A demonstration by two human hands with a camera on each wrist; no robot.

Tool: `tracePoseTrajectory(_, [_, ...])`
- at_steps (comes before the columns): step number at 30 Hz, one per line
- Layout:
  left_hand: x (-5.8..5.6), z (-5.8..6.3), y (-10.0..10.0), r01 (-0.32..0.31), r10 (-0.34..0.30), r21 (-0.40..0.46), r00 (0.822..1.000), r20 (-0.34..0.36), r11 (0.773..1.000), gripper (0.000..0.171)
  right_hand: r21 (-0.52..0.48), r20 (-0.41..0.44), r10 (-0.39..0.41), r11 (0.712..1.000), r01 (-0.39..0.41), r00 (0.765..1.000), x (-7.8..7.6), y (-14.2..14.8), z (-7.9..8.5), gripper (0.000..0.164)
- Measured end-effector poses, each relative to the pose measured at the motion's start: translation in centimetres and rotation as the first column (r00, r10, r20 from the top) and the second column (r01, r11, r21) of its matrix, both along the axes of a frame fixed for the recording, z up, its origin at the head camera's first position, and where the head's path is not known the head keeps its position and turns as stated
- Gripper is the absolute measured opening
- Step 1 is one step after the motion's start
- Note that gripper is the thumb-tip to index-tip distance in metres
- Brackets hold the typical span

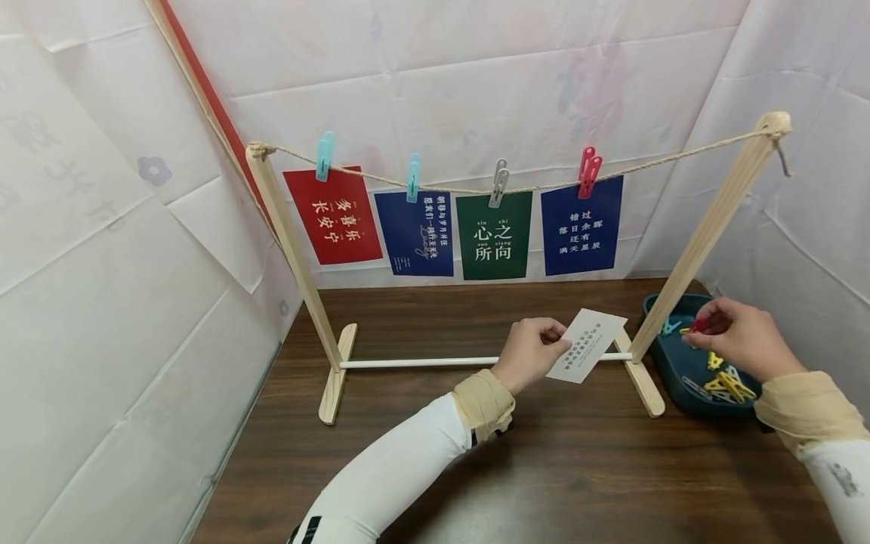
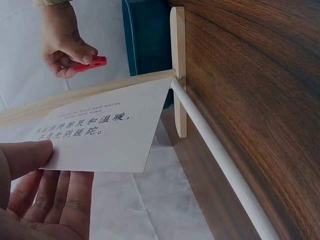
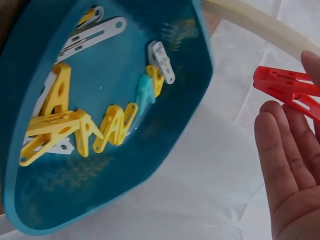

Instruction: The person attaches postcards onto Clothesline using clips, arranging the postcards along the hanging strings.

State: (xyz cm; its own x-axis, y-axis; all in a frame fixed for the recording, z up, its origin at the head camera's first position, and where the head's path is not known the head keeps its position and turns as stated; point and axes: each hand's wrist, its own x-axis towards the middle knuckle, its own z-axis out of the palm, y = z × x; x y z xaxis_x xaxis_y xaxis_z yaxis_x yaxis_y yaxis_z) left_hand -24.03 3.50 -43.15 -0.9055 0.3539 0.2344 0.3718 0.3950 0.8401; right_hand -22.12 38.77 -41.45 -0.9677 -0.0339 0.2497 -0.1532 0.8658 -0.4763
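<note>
A white card (image 1: 588,344) with printed lines of writing is pinched at one edge by my left hand (image 1: 530,351), thumb on top and fingers beneath. It is held above the table, near the right foot of the wooden stand. My right hand (image 1: 744,338) pinches a red clothespin (image 3: 285,86) between thumb and fingers, over the teal basin (image 1: 669,378). Inside the basin lie several yellow clothespins (image 3: 55,125), along with grey ones (image 3: 161,61) and a light blue one (image 3: 145,94).
A twine line (image 1: 669,157) spans the wooden stand (image 1: 707,234). From it hang a red card (image 1: 333,215), two blue cards and a green card (image 1: 495,236), each under a clothespin. A white rod (image 1: 421,363) joins the stand's feet above the brown table (image 1: 544,468).
</note>
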Motion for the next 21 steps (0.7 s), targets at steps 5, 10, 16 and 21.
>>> tracePoseTrajectory(5, [-0.1, 0.2, 0.1, -0.01, 0.01, -0.001, 1.0, -0.006, 1.0, 0.007, -0.016, -0.049, -0.005, 1.0, 0.004, 0.999, 0.3, -0.5, 0.5, 0.032])
tracePoseTrajectory(10, [-0.2, 0.4, 0.0, -0.014, 0.014, 0.0, 1.0, -0.008, 1.0, 0.006, -0.029, -0.095, -0.005, 1.0, 0.002, 0.995, 0.3, -0.7, 1.1, 0.03])
tracePoseTrajectory(16, [-0.3, 1.0, -0.1, -0.005, 0.005, 0.011, 0.999, -0.046, 1.0, 0.006, -0.041, -0.137, 0.01, 0.999, -0.016, 0.99, 0.5, -1.1, 2.4, 0.027])
tracePoseTrajectory(21, [-0.3, 1.6, -0.2, 0.019, -0.017, 0.024, 0.996, -0.085, 1.0, 0.006, -0.038, -0.178, 0.008, 0.999, -0.015, 0.984, 0.8, -1.7, 3.4, 0.028])
